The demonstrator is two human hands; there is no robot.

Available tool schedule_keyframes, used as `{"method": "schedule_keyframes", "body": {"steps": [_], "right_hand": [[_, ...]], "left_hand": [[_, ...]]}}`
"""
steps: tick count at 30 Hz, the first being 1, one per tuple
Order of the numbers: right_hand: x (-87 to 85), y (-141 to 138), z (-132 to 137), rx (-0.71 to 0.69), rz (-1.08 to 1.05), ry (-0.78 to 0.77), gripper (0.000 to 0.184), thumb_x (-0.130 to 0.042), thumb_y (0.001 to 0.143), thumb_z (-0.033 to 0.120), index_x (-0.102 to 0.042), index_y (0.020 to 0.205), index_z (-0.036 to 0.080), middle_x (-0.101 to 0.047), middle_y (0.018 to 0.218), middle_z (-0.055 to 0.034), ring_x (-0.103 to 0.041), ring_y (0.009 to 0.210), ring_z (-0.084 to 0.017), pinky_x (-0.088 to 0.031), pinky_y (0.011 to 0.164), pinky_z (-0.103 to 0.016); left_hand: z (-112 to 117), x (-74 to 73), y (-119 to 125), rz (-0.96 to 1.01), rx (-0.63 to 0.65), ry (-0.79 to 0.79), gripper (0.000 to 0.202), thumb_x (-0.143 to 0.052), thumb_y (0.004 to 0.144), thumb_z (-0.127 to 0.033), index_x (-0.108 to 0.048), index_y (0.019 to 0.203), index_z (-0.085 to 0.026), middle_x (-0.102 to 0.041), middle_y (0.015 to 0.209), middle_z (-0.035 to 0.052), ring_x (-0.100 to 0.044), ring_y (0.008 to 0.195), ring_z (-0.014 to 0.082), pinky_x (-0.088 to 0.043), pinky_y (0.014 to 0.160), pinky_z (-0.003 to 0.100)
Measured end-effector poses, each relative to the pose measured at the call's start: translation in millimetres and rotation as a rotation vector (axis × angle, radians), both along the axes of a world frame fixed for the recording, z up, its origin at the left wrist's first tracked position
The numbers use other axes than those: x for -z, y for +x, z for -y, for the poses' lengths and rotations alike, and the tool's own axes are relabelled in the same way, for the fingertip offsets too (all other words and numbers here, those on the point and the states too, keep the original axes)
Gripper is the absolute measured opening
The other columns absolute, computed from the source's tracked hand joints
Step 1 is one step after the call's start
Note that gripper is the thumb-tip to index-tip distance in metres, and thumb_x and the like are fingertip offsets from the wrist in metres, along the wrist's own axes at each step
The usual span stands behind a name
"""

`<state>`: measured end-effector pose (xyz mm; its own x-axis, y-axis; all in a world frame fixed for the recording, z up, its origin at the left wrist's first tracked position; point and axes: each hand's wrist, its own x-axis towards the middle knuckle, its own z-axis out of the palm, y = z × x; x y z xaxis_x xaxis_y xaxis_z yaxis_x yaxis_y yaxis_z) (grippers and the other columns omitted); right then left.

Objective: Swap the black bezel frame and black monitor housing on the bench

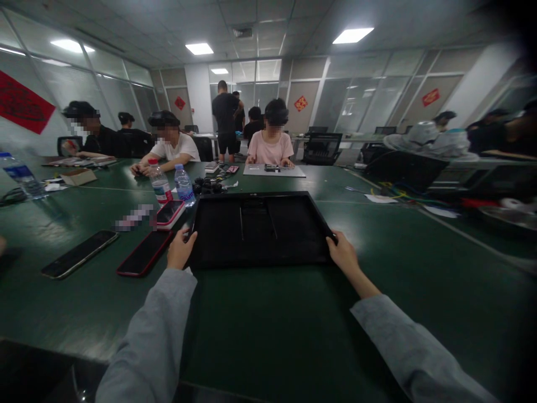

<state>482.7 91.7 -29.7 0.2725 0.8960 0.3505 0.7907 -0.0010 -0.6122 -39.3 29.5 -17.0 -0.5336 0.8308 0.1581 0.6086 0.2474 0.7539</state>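
Observation:
A wide black rectangular panel with a raised rim (pixel 218 229), resembling a monitor casing, is in front of me over the green table. Two thin lines run down its middle below a rectangular outline, and a small light mark is on its far edge. My left hand (pixel 181 249) is closed on the left edge, thumb on top. At the opposite edge my right hand (pixel 344 256) grips the rim, its other fingers partly hidden. Just left of my left hand lies a red-edged phone (pixel 145 254). Whether the panel rests on the table or is slightly raised, I cannot tell.
Another phone (pixel 79 254) lies farther left on the green table (pixel 268 330). Two water bottles (pixel 183 184) and a white-and-pink box-like item (pixel 170 214) stand beyond my left hand. Black cables (pixel 210 184) are behind the panel. Across the table sits a person in pink (pixel 271 145).

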Motion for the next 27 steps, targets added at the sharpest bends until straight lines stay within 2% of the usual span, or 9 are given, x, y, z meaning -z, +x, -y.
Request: {"method": "schedule_keyframes", "body": {"steps": [6, 8, 11, 15, 19, 24, 27], "right_hand": [[0.2, -14, 28, 0.068, 0.041, -0.069, 0.049, -0.040, 0.093, 0.032, -0.052, 0.136, 0.014, -0.068, 0.110, -0.0166, -0.065, 0.093, -0.028, -0.049, 0.082, -0.040], [4.3, -16, 40, 0.036, 0.039, -0.072, 0.050, -0.040, 0.092, 0.032, -0.049, 0.137, 0.012, -0.068, 0.110, -0.0175, -0.066, 0.093, -0.028, -0.050, 0.083, -0.040], [8.8, -15, 45, -0.050, -0.032, -0.064, 0.053, -0.047, 0.089, 0.037, -0.048, 0.136, 0.013, -0.069, 0.109, -0.0161, -0.066, 0.095, -0.029, -0.052, 0.084, -0.042], [5.2, -11, 28, -0.179, -0.228, -0.032, 0.051, -0.054, 0.085, 0.042, -0.053, 0.130, 0.017, -0.070, 0.107, -0.0130, -0.067, 0.098, -0.028, -0.055, 0.084, -0.042], [-1.9, -4, 5, -0.243, -0.330, 0.010, 0.046, -0.059, 0.083, 0.043, -0.060, 0.123, 0.021, -0.072, 0.104, -0.0109, -0.068, 0.098, -0.028, -0.057, 0.082, -0.042], [1.0, 19, -13, -0.191, -0.290, 0.001, 0.057, -0.067, 0.077, 0.050, -0.064, 0.124, 0.017, -0.072, 0.109, -0.0133, -0.068, 0.104, -0.031, -0.055, 0.091, -0.047], [5.2, 28, -18, -0.180, -0.247, -0.001, 0.060, -0.066, 0.079, 0.056, -0.064, 0.125, 0.017, -0.072, 0.113, -0.0141, -0.067, 0.108, -0.032, -0.052, 0.096, -0.048]], "left_hand": [[0, -1.4, -13, -0.012, -0.005, 0.101, 0.042, -0.053, 0.092, -0.048, -0.068, 0.118, -0.018, -0.073, 0.116, 0.0114, -0.067, 0.108, 0.0238, -0.048, 0.098, 0.034], [2, -2.8, -19, -0.058, -0.060, 0.082, 0.040, -0.049, 0.094, -0.046, -0.071, 0.114, -0.018, -0.073, 0.117, 0.0121, -0.066, 0.111, 0.0263, -0.047, 0.099, 0.037], [4, -3.2, -21, -0.103, -0.091, 0.031, 0.043, -0.045, 0.095, -0.046, -0.070, 0.118, -0.019, -0.071, 0.121, 0.0131, -0.063, 0.116, 0.0296, -0.046, 0.101, 0.040], [3, -1.2, -17, -0.137, -0.056, 0.027, 0.046, -0.047, 0.094, -0.049, -0.066, 0.125, -0.021, -0.070, 0.124, 0.0127, -0.063, 0.118, 0.0288, -0.046, 0.101, 0.040], [3, -1.5, -16, -0.120, -0.047, 0.031, 0.044, -0.051, 0.091, -0.053, -0.068, 0.116, -0.020, -0.072, 0.118, 0.0126, -0.065, 0.115, 0.0279, -0.047, 0.099, 0.038], [6, -3.7, -16, -0.052, -0.005, -0.021, 0.048, -0.056, 0.085, -0.064, -0.065, 0.104, -0.020, -0.074, 0.110, 0.0129, -0.067, 0.109, 0.0271, -0.048, 0.096, 0.036], [5, -3.1, -16, -0.061, 0.019, -0.045, 0.051, -0.055, 0.085, -0.066, -0.064, 0.105, -0.020, -0.073, 0.113, 0.0136, -0.067, 0.111, 0.0275, -0.048, 0.095, 0.036]]}}
